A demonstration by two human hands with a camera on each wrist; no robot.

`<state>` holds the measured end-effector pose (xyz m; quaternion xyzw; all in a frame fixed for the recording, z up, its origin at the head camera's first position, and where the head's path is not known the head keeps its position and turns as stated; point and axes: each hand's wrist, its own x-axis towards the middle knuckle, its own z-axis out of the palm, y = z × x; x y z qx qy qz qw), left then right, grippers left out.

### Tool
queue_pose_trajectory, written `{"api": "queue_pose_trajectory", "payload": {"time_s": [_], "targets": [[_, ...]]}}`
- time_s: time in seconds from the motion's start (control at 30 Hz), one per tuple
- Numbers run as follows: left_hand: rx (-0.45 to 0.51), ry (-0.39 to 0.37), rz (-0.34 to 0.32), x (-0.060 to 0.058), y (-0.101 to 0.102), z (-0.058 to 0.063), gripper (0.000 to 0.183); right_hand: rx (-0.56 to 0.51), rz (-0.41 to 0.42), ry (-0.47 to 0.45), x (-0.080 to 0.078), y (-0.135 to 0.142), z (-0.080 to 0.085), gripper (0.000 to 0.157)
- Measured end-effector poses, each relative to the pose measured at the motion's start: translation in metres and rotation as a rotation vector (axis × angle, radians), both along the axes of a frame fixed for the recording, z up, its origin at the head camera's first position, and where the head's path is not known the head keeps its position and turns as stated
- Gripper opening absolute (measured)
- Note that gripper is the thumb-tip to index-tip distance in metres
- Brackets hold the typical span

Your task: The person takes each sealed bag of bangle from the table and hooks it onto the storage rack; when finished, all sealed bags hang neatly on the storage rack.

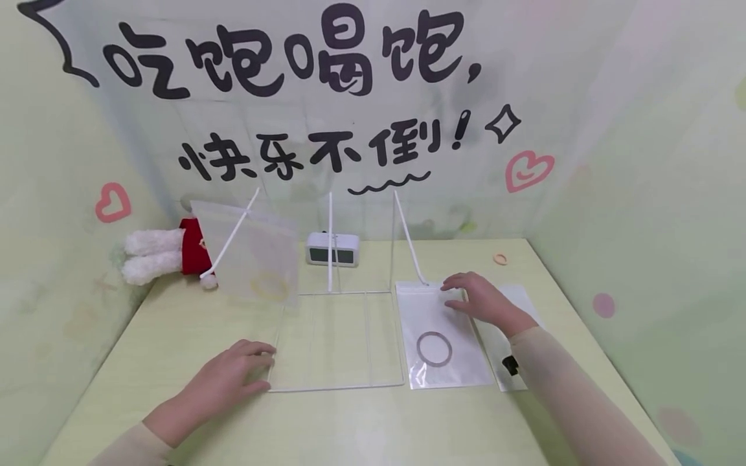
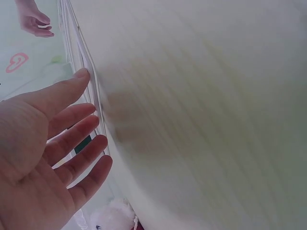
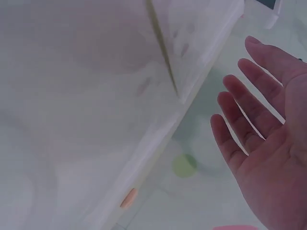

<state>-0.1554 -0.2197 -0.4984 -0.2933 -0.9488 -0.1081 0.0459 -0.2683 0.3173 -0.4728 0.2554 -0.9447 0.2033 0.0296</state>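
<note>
A white wire rack [image 1: 335, 389] with upright prongs stands on the table. My left hand [image 1: 224, 378] is at the rack's front left corner, fingers extended and fingertips right at the wire; the left wrist view shows these fingers [image 2: 79, 143] slightly bent and spread. A clear zip bag [image 1: 259, 249] hangs on the left prong, with a yellowish ring faintly visible inside. My right hand [image 1: 480, 301] is over the top of a second clear bag [image 1: 419, 310], which lies flat with a bangle [image 1: 434, 349] in it. In the right wrist view, the right hand's fingers [image 3: 249, 110] are loosely extended, holding nothing.
A third clear bag [image 1: 519, 304] with a black item [image 1: 510, 366] lies partly under my right forearm. Behind the rack stands a white digital clock [image 1: 332, 249]. A plush toy [image 1: 157, 249] in red lies at the back left, and a small orange ring [image 1: 500, 259] at the back right.
</note>
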Motion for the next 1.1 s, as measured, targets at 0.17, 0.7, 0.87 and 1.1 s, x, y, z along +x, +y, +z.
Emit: {"api": "queue_pose_trajectory", "payload": {"time_s": [0.17,0.7,0.87,1.1], "targets": [[0.005,-0.018,0.012,0.001,-0.001,0.001,0.038,-0.004,-0.037,-0.056,-0.018,0.012,-0.006,0.032],[-0.02,0.013,0.001,0.002,0.002,0.005,0.037,0.022,-0.114,-0.186,-0.044,0.02,-0.012,0.036],[-0.037,0.006,0.006,0.003,0.003,0.008,0.034,0.019,-0.117,-0.211,-0.05,0.022,-0.012,0.035],[-0.049,0.01,0.006,0.002,0.004,0.006,0.035,-0.024,-0.13,-0.226,-0.055,0.029,-0.016,0.032]]}}
